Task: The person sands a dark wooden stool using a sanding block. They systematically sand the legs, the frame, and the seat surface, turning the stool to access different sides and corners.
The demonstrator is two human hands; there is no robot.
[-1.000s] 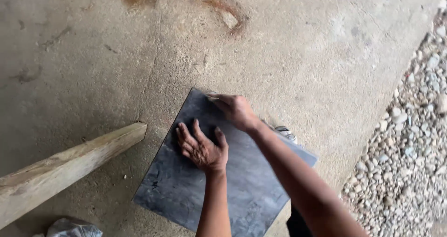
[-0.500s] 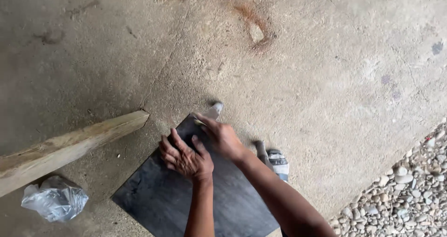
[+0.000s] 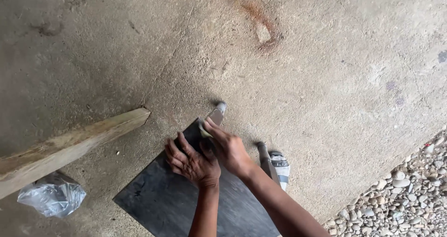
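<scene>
Fingers of the left hand (image 3: 193,161) are spreading wide and pressing flat on a dark grey square slab of tile (image 3: 186,204), near its far corner. Just beside it, the right hand (image 3: 228,148) is lying over the same corner with its fingers narrowed together, pinching a small pale scrap (image 3: 204,129) at the tile's edge; what the scrap is made of cannot be told. Both forearms are reaching in from the bottom of the view, the right one crossing over the tile.

That tile is lying flat on the rough grey concrete floor (image 3: 326,79), turned like a diamond, its near part running out of the bottom of the frame. Two feet in grey and white striped sandals are showing on the floor beyond it, one (image 3: 217,113) touching the far corner, the other (image 3: 279,165) beside the right edge.

To the left, a long pale wooden beam (image 3: 70,148) is lying at a slant, its end pointing near the tile. Beneath the beam, a crumpled clear plastic bag (image 3: 52,195) is sitting on the floor, well apart from the hands. Loose grey and white pebbles (image 3: 409,195) are filling the lower right corner. A rusty orange stain (image 3: 260,20) is marking the floor far above.
</scene>
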